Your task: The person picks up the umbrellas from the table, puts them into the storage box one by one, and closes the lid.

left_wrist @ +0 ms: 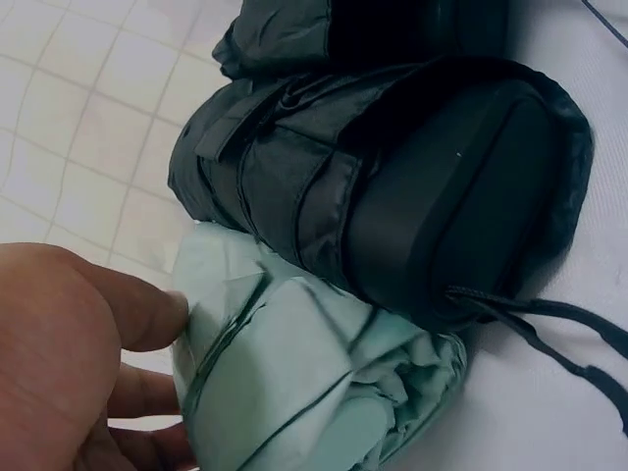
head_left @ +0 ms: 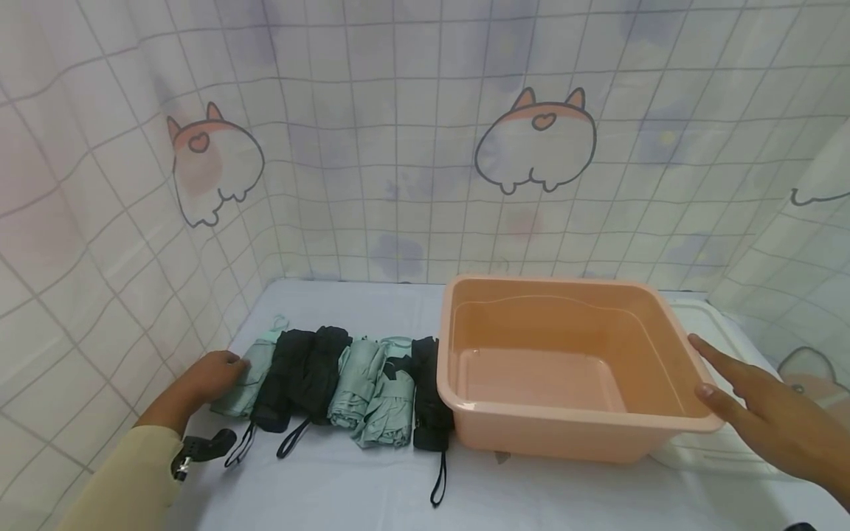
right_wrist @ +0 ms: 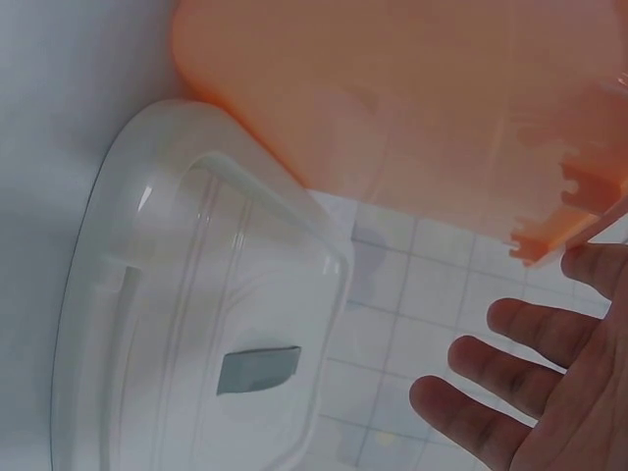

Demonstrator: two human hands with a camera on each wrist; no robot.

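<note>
A row of folded umbrellas lies left of the peach tub (head_left: pixel 539 435). At its left end is a mint folded umbrella (head_left: pixel 255 372), held at its outer side by my left hand (head_left: pixel 215 380). In the left wrist view, thumb and fingers are around the end of that mint umbrella (left_wrist: pixel 285 373), the fingers partly hidden by it. Against it lies a black folded umbrella (left_wrist: pixel 392 186) with a wrist strap. My right hand (head_left: pixel 764 409) is at the tub's right rim, fingers spread and fairly straight. In the right wrist view a fingertip of this hand (right_wrist: pixel 559 363) meets the rim.
Another black umbrella (head_left: pixel 325 369), two mint ones (head_left: pixel 355 383) and a black one (head_left: pixel 430 398) with a strap loop fill the row up to the tub. A white lid (right_wrist: pixel 216 294) with a grey latch lies under the tub's right side. Patterned curtains (head_left: pixel 398 147) enclose the table.
</note>
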